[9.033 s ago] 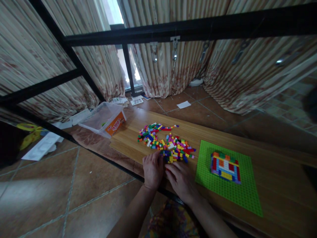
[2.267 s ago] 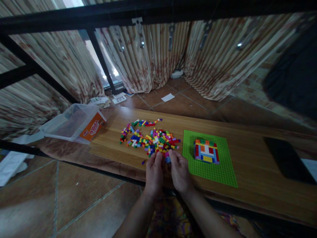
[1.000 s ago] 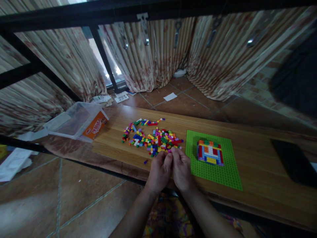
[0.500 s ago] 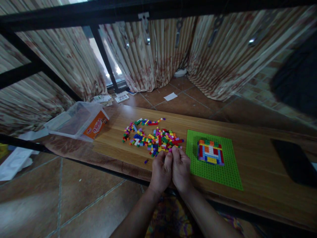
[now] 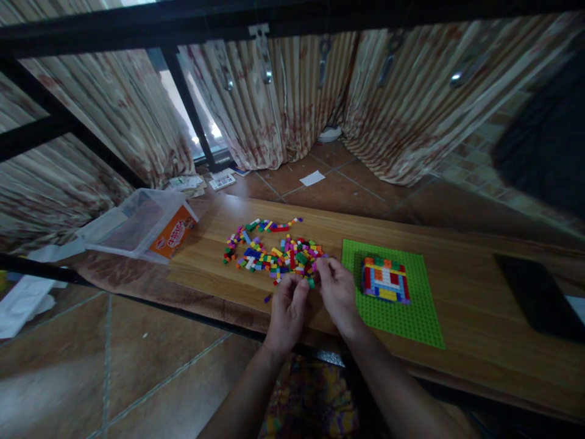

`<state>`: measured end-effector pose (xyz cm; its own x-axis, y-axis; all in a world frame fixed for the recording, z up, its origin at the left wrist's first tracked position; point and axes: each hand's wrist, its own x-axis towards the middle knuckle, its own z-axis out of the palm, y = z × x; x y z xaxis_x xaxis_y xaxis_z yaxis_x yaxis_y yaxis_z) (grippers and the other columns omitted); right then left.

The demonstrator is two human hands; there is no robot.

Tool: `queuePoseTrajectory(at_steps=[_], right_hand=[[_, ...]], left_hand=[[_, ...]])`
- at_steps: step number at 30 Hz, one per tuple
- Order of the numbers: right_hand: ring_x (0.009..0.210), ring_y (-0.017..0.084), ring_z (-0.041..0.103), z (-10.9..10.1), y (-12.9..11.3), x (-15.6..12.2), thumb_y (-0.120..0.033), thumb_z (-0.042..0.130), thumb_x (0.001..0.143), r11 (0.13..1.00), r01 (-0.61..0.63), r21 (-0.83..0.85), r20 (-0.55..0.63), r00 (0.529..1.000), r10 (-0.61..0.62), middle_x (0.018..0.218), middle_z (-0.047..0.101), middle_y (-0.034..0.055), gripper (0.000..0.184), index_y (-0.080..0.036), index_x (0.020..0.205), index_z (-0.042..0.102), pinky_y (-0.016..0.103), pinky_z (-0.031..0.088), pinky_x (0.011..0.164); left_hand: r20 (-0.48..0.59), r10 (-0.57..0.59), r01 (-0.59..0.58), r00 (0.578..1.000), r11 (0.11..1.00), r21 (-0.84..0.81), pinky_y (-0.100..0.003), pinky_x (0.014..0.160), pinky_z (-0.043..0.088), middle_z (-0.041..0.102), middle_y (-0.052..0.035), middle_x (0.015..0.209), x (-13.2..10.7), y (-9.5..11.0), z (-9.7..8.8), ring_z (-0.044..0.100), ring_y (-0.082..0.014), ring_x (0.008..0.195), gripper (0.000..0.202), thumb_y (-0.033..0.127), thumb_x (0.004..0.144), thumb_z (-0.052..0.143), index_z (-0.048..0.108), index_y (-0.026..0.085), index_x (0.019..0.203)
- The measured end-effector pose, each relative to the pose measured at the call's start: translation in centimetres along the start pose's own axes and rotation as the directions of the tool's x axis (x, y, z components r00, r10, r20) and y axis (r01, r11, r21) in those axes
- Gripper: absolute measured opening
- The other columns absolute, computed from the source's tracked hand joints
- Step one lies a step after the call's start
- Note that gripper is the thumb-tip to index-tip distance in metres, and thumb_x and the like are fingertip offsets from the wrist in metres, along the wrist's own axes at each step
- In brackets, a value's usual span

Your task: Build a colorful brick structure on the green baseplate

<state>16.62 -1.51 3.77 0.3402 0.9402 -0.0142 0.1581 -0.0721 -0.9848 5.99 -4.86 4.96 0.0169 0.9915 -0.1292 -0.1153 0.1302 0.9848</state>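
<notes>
My left hand (image 5: 287,308) is closed in a pinch at the near edge of the brick pile, with a small green toy brick (image 5: 311,283) showing at its thumb and fingertip. My right hand (image 5: 338,291) is just right of it, fingers bent together in a pinch; a bit of magenta shows by the tips, but I cannot tell whether it is held or lies in the pile. Loose coloured bricks (image 5: 274,259) spread beyond both hands. To the right, a flat multicoloured brick build (image 5: 386,279) sits on a green studded baseplate (image 5: 418,317).
A clear plastic bin (image 5: 123,228) with an orange label stands at the table's left end. On the right of the wooden table (image 5: 470,305) lies a dark flat object (image 5: 539,296). A black metal bar (image 5: 292,18) with hanging hooks crosses above, before striped curtains (image 5: 283,110).
My hands, pressed together before, have come apart, the right one slightly up and right, the left slightly left. The green brick now shows at my left fingertips. The view has shifted slightly.
</notes>
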Motion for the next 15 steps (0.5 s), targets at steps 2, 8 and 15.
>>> queuePoseTrajectory(at_steps=[2,8,15], right_hand=[[0.06,0.016,0.057,-0.5,-0.1,1.3,-0.043,0.051,0.088,0.956,0.128,-0.264,0.032,0.992,-0.124,0.066,0.065,0.0016,0.028,-0.021,0.078,0.065,0.028,0.04,0.06],[0.071,0.021,0.064,-0.9,-0.5,2.3,-0.031,0.053,0.088,0.796,0.27,-0.542,0.189,0.962,-0.197,0.083,0.072,0.0085,0.023,-0.018,0.099,0.07,0.032,0.043,0.069],[0.077,0.018,0.064,-1.6,-2.8,-0.6,-0.043,0.05,0.091,0.987,0.115,-0.115,0.283,0.956,-0.079,0.08,0.07,0.0032,0.03,-0.019,0.086,0.068,0.027,0.047,0.07]], left_hand=[[-0.017,0.059,-0.058,0.998,0.996,0.07,-0.022,0.061,0.04,0.049,0.0036,0.07,0.1,0.1,-0.4,0.046,-0.01,0.063,0.026,0.044,0.09,0.053,0.05,0.019,0.085],[-0.014,0.12,-0.118,0.993,0.988,0.103,-0.024,0.071,0.04,0.05,0.0016,0.078,0.1,0.1,-0.9,0.048,-0.0119,0.072,0.018,0.037,0.092,0.051,0.049,0.02,0.095],[0.019,0.165,-0.166,0.986,0.986,0.019,-0.026,0.082,0.042,0.053,-0.0007,0.093,0.0,0.2,-0.6,0.05,-0.0134,0.087,0.015,0.033,0.092,0.052,0.05,0.022,0.102]])
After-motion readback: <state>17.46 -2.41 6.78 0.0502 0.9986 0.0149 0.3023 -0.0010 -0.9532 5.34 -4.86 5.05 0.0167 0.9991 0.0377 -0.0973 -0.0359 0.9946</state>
